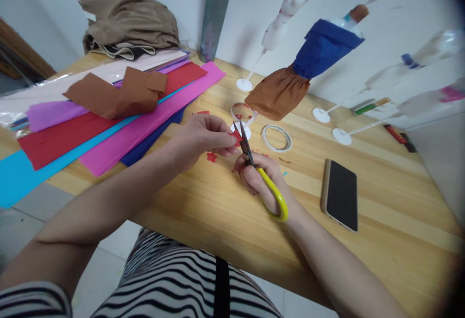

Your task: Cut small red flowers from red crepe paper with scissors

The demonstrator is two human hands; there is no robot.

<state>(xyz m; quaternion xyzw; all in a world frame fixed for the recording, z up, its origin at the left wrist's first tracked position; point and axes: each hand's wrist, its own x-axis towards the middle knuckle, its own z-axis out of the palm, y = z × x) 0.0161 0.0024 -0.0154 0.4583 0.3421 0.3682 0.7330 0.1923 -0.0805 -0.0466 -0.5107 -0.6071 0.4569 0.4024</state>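
Between the thumb and fingers of my left hand is a small piece of red paper. My right hand grips scissors with yellow handles. Their dark blades point up and away, slightly parted, right beside the red piece; whether they touch it I cannot tell. A cut-out red paper flower lies on the table just below my left hand. Small red scraps are scattered around my right hand, partly hidden by it.
Coloured paper strips spread over the left side, by a folded brown cloth and a flask. Small mannequins on stands, one in a blue and brown paper dress, line the back. A tape roll and a phone lie rightward.
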